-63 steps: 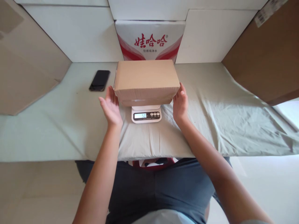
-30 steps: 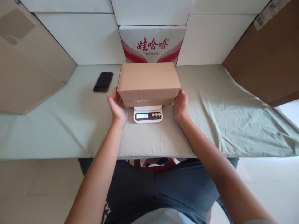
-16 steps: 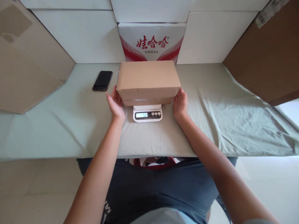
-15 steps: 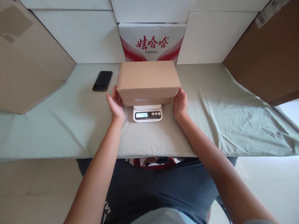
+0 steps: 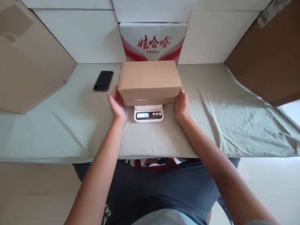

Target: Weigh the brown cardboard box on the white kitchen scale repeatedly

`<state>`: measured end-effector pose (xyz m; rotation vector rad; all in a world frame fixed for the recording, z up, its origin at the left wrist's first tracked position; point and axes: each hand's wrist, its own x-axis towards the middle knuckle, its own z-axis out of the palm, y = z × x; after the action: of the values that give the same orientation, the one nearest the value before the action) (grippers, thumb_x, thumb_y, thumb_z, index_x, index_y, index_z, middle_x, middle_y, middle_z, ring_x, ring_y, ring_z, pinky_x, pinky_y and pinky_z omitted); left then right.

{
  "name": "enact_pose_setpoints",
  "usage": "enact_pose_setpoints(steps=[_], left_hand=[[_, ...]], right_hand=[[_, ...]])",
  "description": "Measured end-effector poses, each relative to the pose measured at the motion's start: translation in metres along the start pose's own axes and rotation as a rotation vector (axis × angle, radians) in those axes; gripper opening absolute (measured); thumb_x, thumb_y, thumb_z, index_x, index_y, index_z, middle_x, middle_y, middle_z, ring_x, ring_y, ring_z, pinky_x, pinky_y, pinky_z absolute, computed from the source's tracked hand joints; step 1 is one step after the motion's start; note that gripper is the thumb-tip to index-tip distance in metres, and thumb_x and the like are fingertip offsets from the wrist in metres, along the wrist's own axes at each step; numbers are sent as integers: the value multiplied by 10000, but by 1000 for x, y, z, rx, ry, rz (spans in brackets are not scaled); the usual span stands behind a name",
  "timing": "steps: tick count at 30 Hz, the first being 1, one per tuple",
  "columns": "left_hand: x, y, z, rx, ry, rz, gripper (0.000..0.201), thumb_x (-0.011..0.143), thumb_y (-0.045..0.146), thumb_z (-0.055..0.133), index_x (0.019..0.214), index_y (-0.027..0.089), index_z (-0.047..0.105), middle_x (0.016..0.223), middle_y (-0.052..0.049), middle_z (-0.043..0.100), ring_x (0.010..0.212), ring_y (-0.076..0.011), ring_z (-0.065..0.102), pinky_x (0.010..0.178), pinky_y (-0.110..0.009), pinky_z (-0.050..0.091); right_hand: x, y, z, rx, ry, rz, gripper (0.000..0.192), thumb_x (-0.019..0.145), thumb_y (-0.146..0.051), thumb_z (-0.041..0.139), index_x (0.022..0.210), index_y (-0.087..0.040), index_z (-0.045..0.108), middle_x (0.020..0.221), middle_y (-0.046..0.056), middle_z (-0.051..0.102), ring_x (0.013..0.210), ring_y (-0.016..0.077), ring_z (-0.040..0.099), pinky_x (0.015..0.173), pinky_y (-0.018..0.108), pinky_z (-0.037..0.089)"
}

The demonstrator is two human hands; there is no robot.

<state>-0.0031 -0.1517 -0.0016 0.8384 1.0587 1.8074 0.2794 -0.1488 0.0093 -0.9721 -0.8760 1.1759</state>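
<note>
A plain brown cardboard box [image 5: 150, 75] rests on a small white digital scale [image 5: 148, 115] whose lit display reads 52. My left hand [image 5: 116, 104] lies flat against the lower left side of the box, fingers pointing away from me. On the opposite side, my right hand [image 5: 181, 104] presses the lower right side, so the box sits between my two palms. The scale stands on a pale green cloth [image 5: 211, 118] that covers the table.
A black phone [image 5: 103, 80] lies face up to the left of the box. Behind the box stands a white and red carton [image 5: 153, 42] against white panels. Brown cardboard sheets lean at the left [image 5: 25, 68] and at the right [image 5: 264, 62].
My left hand, which hung open away from the box two seconds ago, has come in against its left side. The reading rose from 50 to 52. Nothing has moved in the last second.
</note>
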Motion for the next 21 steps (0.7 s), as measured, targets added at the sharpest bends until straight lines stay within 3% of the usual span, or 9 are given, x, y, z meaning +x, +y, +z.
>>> enact_pose_setpoints(steps=[7,15,21], left_hand=[[-2,1,1,8,-12,13,1015,846,999,302,1418,245,669,1641,-154,560,1598,-349,455,1324,-492,373],[-3,2,2,12,-4,0,1018,854,994,292,1422,238,669,1655,-158,547,1598,-340,459,1330,-478,366],[-3,2,2,2,4,-4,1039,860,994,246,1433,233,661,1655,-157,546,1601,-338,457,1338,-483,359]], right_hand=[[-4,-5,2,7,13,14,594,825,-736,561,1274,-352,625,1622,-17,601,1644,285,414,1414,564,281],[-3,-3,0,-32,-18,-8,661,834,-779,537,1330,-348,606,1614,15,605,1633,296,430,1367,554,356],[-5,-5,3,28,3,9,567,815,-732,575,1229,-347,620,1594,-9,625,1637,292,424,1394,549,314]])
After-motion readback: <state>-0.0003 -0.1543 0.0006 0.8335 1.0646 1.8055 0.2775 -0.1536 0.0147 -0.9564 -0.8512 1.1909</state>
